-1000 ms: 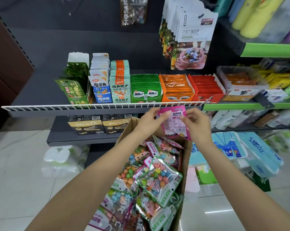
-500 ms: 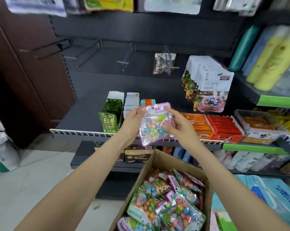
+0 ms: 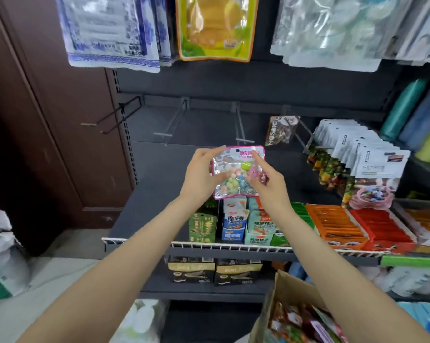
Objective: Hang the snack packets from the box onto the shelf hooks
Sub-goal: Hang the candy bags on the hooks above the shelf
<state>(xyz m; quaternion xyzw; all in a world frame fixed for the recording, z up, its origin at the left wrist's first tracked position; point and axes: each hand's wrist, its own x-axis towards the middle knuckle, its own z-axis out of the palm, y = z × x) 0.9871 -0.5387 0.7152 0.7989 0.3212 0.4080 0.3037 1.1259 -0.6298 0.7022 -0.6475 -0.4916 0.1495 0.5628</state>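
A clear snack packet point(image 3: 236, 173) with a pink border and pastel candies is held upright in front of the shelf's dark back panel. My left hand point(image 3: 202, 177) grips its left edge; my right hand point(image 3: 267, 180) pinches its right side, index finger lying across the front. Just above and behind the packet a bare metal hook point(image 3: 241, 129) sticks out, with another bare hook point(image 3: 170, 125) to its left. The cardboard box point(image 3: 278, 295) with several more candy packets sits at the bottom right, partly cut off by the frame.
A single dark packet point(image 3: 280, 129) hangs on a hook to the right, beside a row of white pouches point(image 3: 372, 167). Boxed snacks point(image 3: 256, 224) fill the shelf below my hands behind a white wire rail point(image 3: 233, 245). Large bags point(image 3: 214, 28) hang overhead. A brown door point(image 3: 48, 134) stands left.
Both hands lifted the packet from the box up to the level of the bare hooks, turning its front toward me. The view tilted upward, so the box dropped to the bottom corner.
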